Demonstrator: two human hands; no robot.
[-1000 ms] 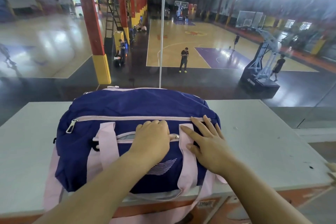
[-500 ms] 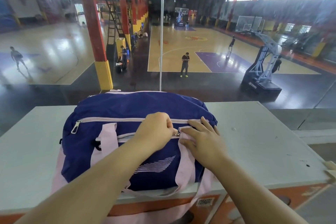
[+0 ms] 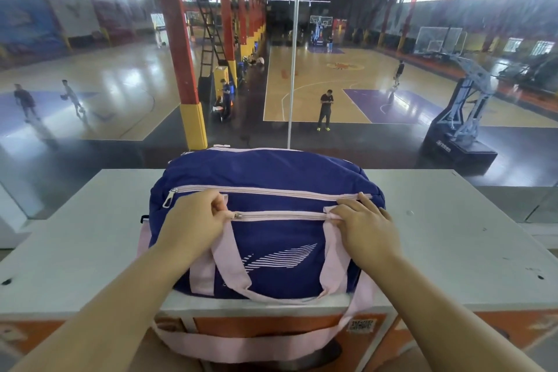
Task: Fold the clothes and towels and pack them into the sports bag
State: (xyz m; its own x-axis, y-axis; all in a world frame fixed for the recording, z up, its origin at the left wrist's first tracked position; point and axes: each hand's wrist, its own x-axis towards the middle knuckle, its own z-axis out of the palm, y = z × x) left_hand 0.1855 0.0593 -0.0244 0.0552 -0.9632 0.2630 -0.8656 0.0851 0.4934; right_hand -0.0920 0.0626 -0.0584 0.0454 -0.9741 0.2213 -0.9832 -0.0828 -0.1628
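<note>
— Since a second ago, the left grip (image 3: 194,220) has run the pocket slider (image 3: 237,215) toward 9 o'clock, pinching it.
— And the right grip (image 3: 365,229)?
— Pinching the pink strap (image 3: 330,251) at 3 o'clock. The sports bag (image 3: 271,172) lies on the table (image 3: 453,235), long axis 9-to-3; slider nearer the left grip.

The left hand (image 3: 193,220) and right hand (image 3: 367,228) pinch the sports bag (image 3: 271,172).

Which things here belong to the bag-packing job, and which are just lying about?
In the job: sports bag; pocket zip, pinched by the left hand; right hand gripping the bag's zip end.
Just about: table; red pillar; hoop stand; person on the court.
</note>
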